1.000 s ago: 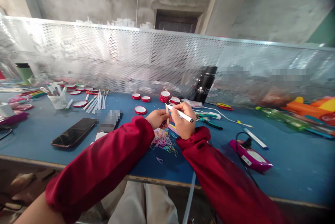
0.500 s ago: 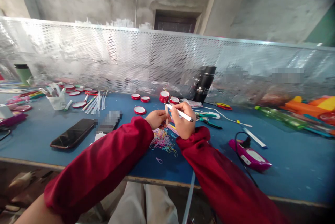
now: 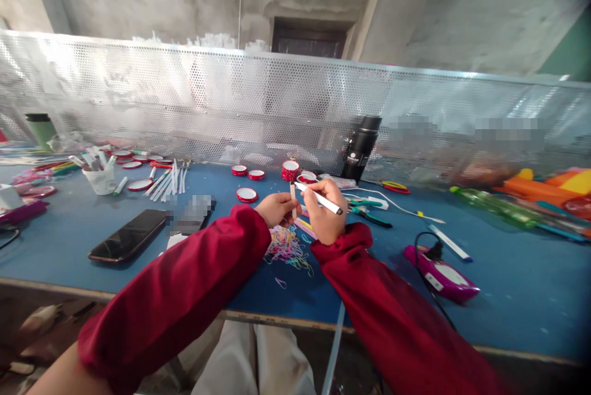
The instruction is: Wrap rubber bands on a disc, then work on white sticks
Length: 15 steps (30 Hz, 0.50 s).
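Observation:
My left hand (image 3: 277,208) pinches a thin, flat wooden stick (image 3: 293,201) that stands upright between its fingertips. Closed around a white marker pen (image 3: 329,203), my right hand (image 3: 327,213) holds the pen's tip against or very near the top of the stick. Below both hands lies a loose heap of small coloured rubber bands (image 3: 289,247). One band (image 3: 280,283) lies apart from it, closer to the table edge. Behind the hands are a stack of red tape rolls (image 3: 290,171) and a single roll (image 3: 247,195).
A phone (image 3: 130,236) and a cup of pens (image 3: 99,178) are on the left of the blue table (image 3: 392,272). To the right are pliers (image 3: 369,213), a black bottle (image 3: 361,150), a purple power strip (image 3: 442,273) and another marker (image 3: 450,243). A perforated metal screen (image 3: 258,99) runs behind.
The marker and my right hand have shifted very slightly, with the pen tip near the stick's top. My left hand keeps its hold on the stick.

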Each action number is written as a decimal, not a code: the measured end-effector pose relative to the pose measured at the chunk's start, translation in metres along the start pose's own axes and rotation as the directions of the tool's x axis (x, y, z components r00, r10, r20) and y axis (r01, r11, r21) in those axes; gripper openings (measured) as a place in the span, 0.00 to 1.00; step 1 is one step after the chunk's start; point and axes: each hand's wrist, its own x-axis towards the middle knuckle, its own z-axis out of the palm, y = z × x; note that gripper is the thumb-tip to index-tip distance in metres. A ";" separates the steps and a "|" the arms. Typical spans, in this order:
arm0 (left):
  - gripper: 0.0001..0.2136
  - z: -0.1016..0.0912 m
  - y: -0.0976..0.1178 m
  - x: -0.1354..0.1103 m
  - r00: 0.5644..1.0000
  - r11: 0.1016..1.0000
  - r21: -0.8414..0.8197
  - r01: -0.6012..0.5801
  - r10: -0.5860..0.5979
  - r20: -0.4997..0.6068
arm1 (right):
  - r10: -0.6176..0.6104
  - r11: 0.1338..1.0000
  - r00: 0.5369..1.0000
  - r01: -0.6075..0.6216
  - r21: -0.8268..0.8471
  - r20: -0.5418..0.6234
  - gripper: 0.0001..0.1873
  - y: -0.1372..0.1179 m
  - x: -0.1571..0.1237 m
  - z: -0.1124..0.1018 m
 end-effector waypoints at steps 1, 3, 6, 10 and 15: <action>0.11 0.000 0.000 0.000 1.000 1.000 0.003 0.000 0.000 0.000 | 0.000 1.000 1.000 0.000 0.002 -0.004 0.04 0.000 0.000 0.000; 0.11 0.000 0.001 -0.001 1.000 1.000 0.009 0.000 0.000 -0.004 | -0.001 1.000 1.000 0.001 0.003 -0.008 0.05 0.000 0.000 0.000; 0.11 0.000 0.002 -0.001 1.000 1.000 0.015 0.007 -0.007 -0.009 | 0.001 1.000 1.000 -0.001 -0.005 -0.006 0.05 0.000 0.001 0.000; 0.11 0.000 0.002 -0.001 1.000 1.000 0.014 0.002 -0.002 -0.003 | 0.002 1.000 1.000 -0.002 -0.011 0.000 0.05 0.000 0.001 0.000; 0.10 0.000 0.003 -0.001 1.000 1.000 0.013 0.000 0.001 -0.006 | 0.007 1.000 1.000 -0.007 -0.024 0.006 0.04 0.000 0.000 -0.001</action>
